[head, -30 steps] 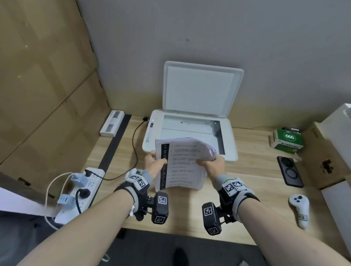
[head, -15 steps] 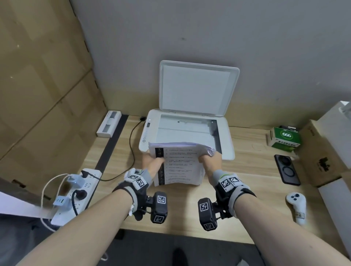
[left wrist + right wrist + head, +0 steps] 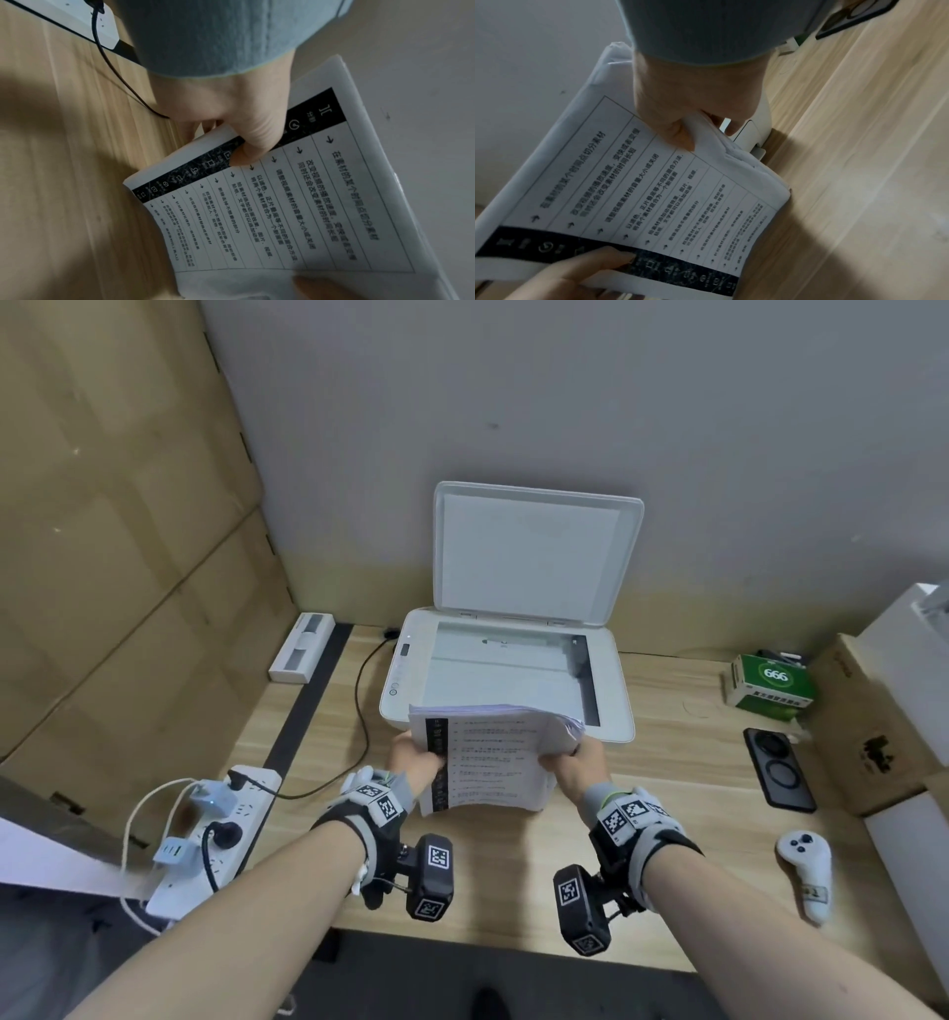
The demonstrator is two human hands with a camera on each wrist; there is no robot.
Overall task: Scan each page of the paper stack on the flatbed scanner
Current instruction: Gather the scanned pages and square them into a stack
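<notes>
White paper stack (image 3: 493, 762) pinched by left hand (image 3: 415, 759) and right hand (image 3: 577, 765).

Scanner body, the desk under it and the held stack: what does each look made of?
Scanner: seemingly white matte plastic, with smooth moulded rounded corners; its bed looks like glass, faintly reflective.
Desk: pale wood grain, possibly laminate; its streaks are very even.
Stack: thin printed paper; it sags and its corner curls where the left hand and right hand grip it.

Soft, even light in the wide, edge-bent head view; both wrist views are dim, slightly blurred and shadowed.
</notes>
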